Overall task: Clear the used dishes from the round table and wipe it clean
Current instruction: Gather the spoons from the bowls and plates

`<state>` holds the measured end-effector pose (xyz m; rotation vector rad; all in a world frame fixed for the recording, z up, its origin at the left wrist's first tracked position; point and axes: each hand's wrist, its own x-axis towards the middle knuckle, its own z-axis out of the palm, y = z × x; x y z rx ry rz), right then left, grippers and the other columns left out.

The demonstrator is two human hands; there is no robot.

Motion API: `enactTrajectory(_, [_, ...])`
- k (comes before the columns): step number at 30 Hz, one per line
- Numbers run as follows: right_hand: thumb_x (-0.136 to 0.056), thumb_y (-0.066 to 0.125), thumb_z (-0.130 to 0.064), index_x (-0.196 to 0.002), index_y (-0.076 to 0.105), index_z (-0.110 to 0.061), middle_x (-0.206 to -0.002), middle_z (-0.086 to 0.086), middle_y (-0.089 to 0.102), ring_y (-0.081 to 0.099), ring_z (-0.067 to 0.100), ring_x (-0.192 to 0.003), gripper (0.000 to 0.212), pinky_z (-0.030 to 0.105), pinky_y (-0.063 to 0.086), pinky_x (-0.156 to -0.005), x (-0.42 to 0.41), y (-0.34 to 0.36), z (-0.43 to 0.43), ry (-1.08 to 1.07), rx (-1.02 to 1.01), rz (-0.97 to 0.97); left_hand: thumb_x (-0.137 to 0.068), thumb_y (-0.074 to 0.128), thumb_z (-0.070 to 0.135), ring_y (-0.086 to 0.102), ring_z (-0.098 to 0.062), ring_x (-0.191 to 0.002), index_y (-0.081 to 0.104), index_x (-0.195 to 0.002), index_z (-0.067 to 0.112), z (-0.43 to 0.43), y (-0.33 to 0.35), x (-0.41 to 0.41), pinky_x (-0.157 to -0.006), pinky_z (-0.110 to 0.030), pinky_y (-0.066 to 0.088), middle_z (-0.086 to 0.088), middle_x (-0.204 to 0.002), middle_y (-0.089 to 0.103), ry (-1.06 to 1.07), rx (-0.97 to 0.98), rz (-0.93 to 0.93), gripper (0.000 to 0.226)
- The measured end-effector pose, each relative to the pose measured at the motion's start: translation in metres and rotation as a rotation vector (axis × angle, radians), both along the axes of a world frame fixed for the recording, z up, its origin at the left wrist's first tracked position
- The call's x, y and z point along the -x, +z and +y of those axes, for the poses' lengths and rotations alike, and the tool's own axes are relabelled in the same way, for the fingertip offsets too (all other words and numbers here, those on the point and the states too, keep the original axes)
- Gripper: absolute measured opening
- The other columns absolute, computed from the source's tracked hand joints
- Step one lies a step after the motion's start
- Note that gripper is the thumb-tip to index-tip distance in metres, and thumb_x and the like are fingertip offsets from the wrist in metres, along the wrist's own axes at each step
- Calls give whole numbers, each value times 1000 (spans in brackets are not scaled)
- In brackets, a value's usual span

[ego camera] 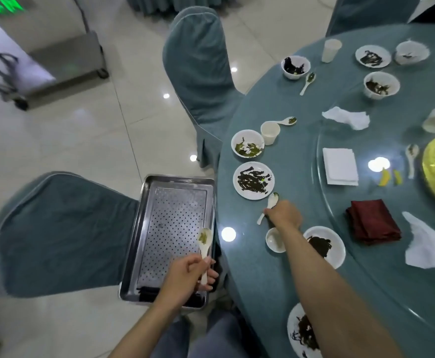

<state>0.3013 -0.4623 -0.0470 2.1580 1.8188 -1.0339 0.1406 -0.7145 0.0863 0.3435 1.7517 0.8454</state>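
The left grip (189, 276) held a white spoon (204, 241) by its handle above the perforated metal tray (175, 215), which sat on a chair (56, 228) beside the left edge of the tabletop (301, 151). The right grip (286, 215) pinched a second spoon (271, 202) near that edge, just beside a dirty plate (250, 195). A small bowl (273, 241) stood by the right wrist.

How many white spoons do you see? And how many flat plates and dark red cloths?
Spoons: 5
Flat plates: 4
Red cloth: 1
Total: 10
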Motion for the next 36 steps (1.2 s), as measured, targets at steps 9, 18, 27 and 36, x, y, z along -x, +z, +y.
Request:
enactTrajectory(9, [-88, 73, -38, -79, 74, -15, -81, 5, 70, 64, 29, -78, 25, 31, 43, -68, -14, 38, -5, -279, -100, 207, -105, 55, 17, 73, -21, -77, 74, -107, 3, 11, 0, 15, -71, -30, 62, -13, -85, 77, -39, -9, -88, 23])
enactTrajectory(18, [-91, 78, -26, -76, 72, -18, -68, -9, 71, 61, -2, -57, 19, 13, 47, -60, -9, 130, -121, -511, -383, 646, -105, 56, 20, 75, -17, -80, 73, -111, 10, 13, 12, 45, -76, -27, 63, -11, -94, 80, -291, -178, -118, 20])
enactTrajectory(27, [-88, 81, -19, -87, 75, -9, -75, 0, 77, 66, 4, -64, 11, 16, 50, -63, 81, 144, -326, -809, -368, 734, -102, 63, 18, 75, -33, -85, 70, -103, 2, -51, 6, 102, -82, -43, 62, -9, -88, 80, -611, -247, -167, 17])
enactTrajectory(36, [-90, 76, -7, -85, 80, -10, -80, 2, 79, 72, 6, -74, 7, 17, 53, -70, 175, 168, -472, -905, -504, 759, -98, 69, 14, 72, -17, -74, 78, -90, 13, -162, 4, 146, -71, -35, 60, -5, -78, 77, -783, -346, -218, 12])
